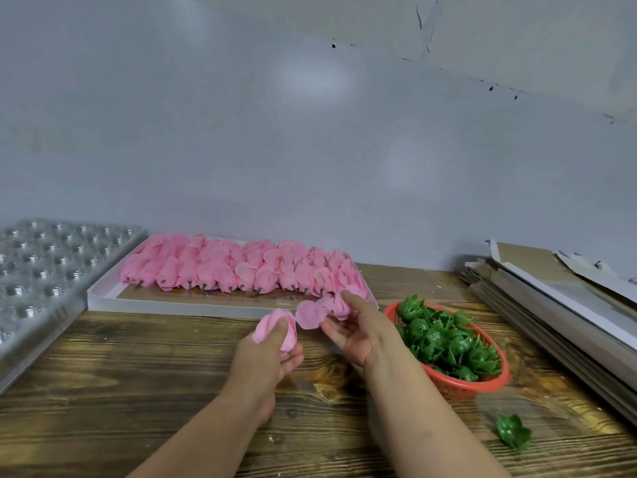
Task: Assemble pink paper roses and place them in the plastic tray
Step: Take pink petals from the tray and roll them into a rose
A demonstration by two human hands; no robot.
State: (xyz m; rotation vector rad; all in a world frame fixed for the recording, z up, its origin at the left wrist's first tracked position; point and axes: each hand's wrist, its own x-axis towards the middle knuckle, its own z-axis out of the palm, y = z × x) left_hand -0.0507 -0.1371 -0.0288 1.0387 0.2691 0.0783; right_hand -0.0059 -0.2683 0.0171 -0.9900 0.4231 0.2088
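Left hand [267,353] fingers curled round a pink rose [275,328], right hand [358,331] pinching loose pink petals [312,313], both just in front of the white box [144,301] of roses, clear plastic tray [41,270] left of it, red basket [468,381] of green calyxes right of it, on the wooden bench [138,374]

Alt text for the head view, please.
A person's left hand grips a pink paper rose while the right hand pinches pink petals above a wooden table; behind lies a white box of roses.
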